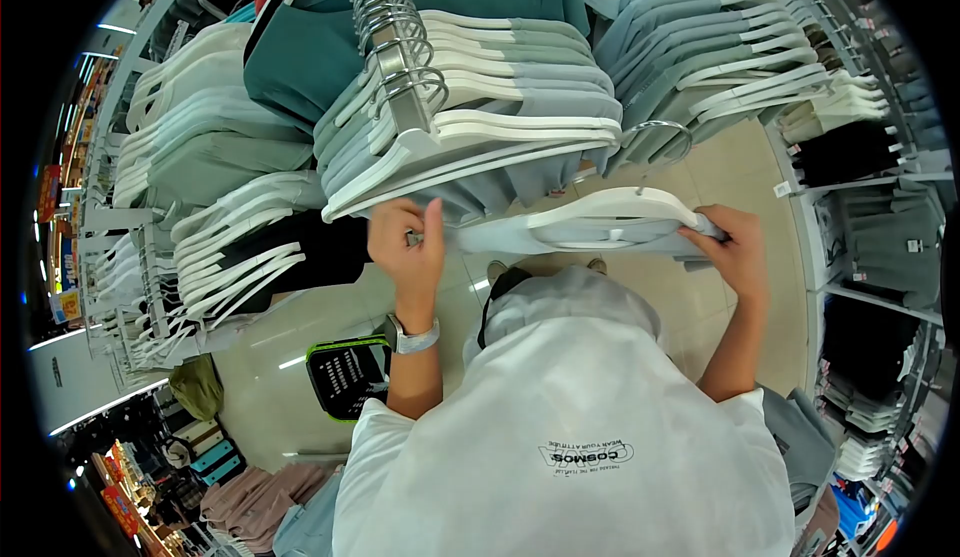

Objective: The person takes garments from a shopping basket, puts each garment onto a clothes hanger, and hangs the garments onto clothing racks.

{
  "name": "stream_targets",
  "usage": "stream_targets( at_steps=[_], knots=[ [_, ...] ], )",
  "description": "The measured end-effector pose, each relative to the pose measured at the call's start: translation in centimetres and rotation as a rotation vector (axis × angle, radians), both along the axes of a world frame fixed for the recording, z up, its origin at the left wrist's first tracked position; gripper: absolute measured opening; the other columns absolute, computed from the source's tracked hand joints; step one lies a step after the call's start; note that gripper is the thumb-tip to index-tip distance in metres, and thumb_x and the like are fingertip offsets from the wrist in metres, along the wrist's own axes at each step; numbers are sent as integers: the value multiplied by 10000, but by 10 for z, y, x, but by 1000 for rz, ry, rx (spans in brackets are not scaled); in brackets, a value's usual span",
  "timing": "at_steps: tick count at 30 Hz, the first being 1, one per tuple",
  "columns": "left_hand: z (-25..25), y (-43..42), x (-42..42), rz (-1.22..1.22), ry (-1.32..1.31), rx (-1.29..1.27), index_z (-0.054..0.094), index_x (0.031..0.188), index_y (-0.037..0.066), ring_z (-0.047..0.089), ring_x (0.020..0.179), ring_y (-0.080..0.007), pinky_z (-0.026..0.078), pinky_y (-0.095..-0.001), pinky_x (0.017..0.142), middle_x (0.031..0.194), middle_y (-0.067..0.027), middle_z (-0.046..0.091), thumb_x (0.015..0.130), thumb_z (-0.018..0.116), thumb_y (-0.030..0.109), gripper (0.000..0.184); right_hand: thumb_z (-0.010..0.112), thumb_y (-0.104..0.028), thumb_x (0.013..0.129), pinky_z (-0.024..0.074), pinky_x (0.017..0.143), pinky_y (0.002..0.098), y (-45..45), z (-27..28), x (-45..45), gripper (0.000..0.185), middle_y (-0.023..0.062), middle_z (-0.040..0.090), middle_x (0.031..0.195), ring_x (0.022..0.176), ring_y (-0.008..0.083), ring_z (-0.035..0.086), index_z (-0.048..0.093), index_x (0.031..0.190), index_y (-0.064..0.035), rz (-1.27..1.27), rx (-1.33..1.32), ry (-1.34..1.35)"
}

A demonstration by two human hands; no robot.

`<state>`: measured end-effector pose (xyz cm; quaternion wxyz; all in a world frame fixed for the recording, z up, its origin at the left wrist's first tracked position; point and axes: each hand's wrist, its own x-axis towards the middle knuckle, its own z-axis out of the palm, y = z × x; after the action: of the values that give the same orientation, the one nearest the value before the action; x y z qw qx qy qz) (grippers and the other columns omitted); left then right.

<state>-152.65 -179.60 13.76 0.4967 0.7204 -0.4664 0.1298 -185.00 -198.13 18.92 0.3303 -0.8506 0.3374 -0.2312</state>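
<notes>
A light blue shirt (505,237) hangs on a white hanger (640,197) in front of my body, its length stretched sideways between my hands. My right hand (730,247) grips the shirt and hanger at the right shoulder end, thumb and fingers closed on the cloth. At the other end is my left hand (408,242), slightly blurred, with fingers curled and thumb raised; the shirt's left shoulder reaches its palm side. A grey-banded watch (415,337) circles my left wrist. Just above, a metal rail (405,97) bears several white hangers with pale blue and green shirts.
Another rack of shirts (690,57) stands at the upper right, and hangers with black garments (310,252) at the left. A black basket with a green rim (350,377) sits on the tiled floor. Shelves of folded clothes (880,257) line the right side.
</notes>
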Motion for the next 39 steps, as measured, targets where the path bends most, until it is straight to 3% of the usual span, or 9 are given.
stream_targets(
  at_steps=[2, 5, 12, 16, 23, 30, 35, 39],
  knots=[
    [26, -14, 3, 151, -229, -101, 532, 791, 36, 540, 777, -245, 412, -327, 648, 845, -120, 572, 713, 733, 56, 216, 753, -97, 721, 390, 472, 276, -5, 6, -13, 168, 71, 551, 603, 507, 129, 501, 649, 808, 2, -57, 60, 35],
    [33, -24, 15, 173, -121, 85, 518, 987, -1, 495, 957, -264, 392, -326, 849, 968, -127, 529, 695, 734, 51, 367, 739, -75, 727, 366, 482, 253, -15, 13, -38, 161, 34, 537, 601, 525, 90, 460, 651, 818, 23, -144, 113, 144],
    [27, -24, 46, -46, 53, 326, 545, 861, 29, 568, 720, -355, 457, -381, 622, 758, -151, 585, 730, 644, 104, 181, 729, -71, 731, 326, 490, 242, -35, 35, -73, 174, 5, 432, 558, 547, 67, 368, 655, 846, 35, -328, 57, 321],
    [35, -13, 48, 81, -163, 358, 560, 703, 55, 554, 577, -341, 433, -380, 515, 618, -131, 553, 719, 646, 178, 151, 727, -57, 719, 307, 481, 244, -49, 41, -86, 167, 0, 414, 554, 542, 64, 352, 647, 822, 47, -325, -50, 309],
    [46, 9, 52, -78, -171, 522, 585, 679, 56, 547, 570, -357, 423, -395, 493, 603, -154, 555, 682, 632, 169, 123, 735, -63, 708, 344, 508, 230, -88, 40, -63, 187, -6, 485, 574, 557, 57, 405, 638, 809, 60, -156, 15, 190],
    [37, 17, 22, -90, 29, 466, 553, 660, 44, 538, 529, -359, 418, -390, 479, 571, -153, 538, 687, 612, 155, 128, 764, -96, 702, 394, 563, 225, -89, 33, 42, 207, 24, 589, 650, 628, 60, 488, 673, 841, 27, 97, 9, 184],
    [38, 19, 19, -60, 0, 454, 532, 656, 49, 540, 517, -328, 413, -375, 473, 570, -134, 543, 717, 640, 179, 180, 763, -99, 721, 410, 575, 228, -68, 8, 128, 196, 16, 600, 658, 625, 55, 481, 677, 849, 22, 281, 170, -85],
    [46, 23, 19, -137, 161, 393, 576, 795, 35, 528, 500, -295, 430, -348, 493, 630, -117, 566, 763, 673, 232, 222, 755, -69, 713, 385, 552, 228, -59, -4, 175, 172, 10, 596, 651, 618, 58, 467, 672, 819, 38, 380, 196, -122]
  ],
)
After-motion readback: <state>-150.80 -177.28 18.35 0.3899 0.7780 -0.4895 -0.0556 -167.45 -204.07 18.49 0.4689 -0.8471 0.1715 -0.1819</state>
